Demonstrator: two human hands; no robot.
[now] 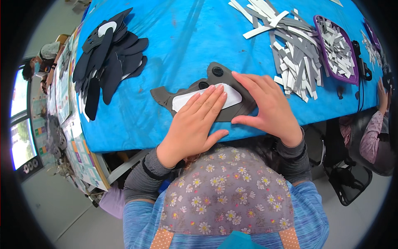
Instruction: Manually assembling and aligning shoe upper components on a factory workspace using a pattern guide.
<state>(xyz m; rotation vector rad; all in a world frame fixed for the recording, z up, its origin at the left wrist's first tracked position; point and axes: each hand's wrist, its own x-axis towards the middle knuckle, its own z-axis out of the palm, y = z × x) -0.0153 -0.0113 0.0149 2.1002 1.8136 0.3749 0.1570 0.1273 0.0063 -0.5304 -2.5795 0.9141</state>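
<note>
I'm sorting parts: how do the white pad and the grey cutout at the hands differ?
Outline: the white pad is a smooth, rounded strip; the grey cutout is irregular.
Size: the white pad is smaller, lying on the larger grey cutout.
Surface: the white pad's visible part looks plain; the grey cutout carries two round black discs.
Both look thin and fairly flat.

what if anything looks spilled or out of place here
The flat white and grey strips lie loose in a jumbled heap beside the purple plastic basket, which holds similar pieces, so they look spilled, though perhaps piled there deliberately.
</note>
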